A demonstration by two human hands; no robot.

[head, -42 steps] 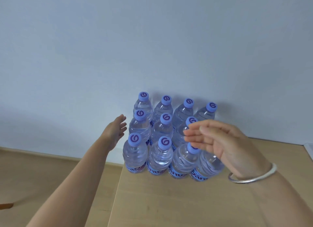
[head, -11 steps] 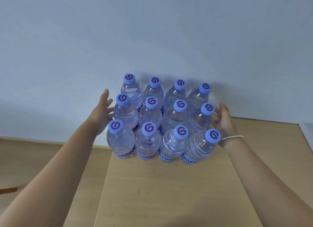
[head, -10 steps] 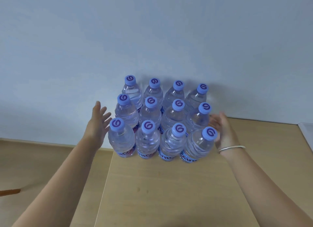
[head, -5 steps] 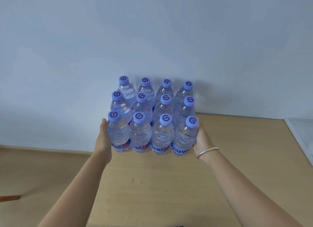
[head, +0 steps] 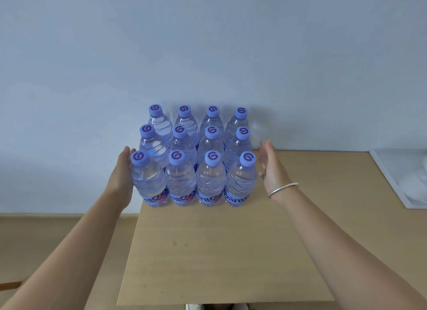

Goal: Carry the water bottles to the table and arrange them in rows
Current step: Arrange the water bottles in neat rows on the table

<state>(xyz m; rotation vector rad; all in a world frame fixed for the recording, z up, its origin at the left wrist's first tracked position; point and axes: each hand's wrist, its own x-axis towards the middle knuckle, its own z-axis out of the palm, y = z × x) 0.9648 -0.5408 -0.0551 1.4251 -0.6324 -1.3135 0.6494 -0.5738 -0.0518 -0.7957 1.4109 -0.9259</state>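
While standing three rows deep at frame centre on the light wooden table (head: 221,252) — twelve clear plastic water bottles with purple caps (head: 196,157); left hand (head: 122,173) lying flat-fingered against the left-front bottle, right hand (head: 272,168) hovering spread just right — not touching.

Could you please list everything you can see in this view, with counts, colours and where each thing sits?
water bottles: twelve, clear with purple-blue caps, standing upright in three rows of four at the far left corner of the table, against the wall.
table: one, light wood, in the centre and right of the view.
white tray: one, partly cut off at the right edge, lying on the table.
wall: pale blue-grey, behind the table.
floor: light wood, left of the table.
bracelet: one, silver, on the right wrist.
left hand: open, fingers straight, against the front-left bottle.
right hand: open, just right of the bottles, apart from them.
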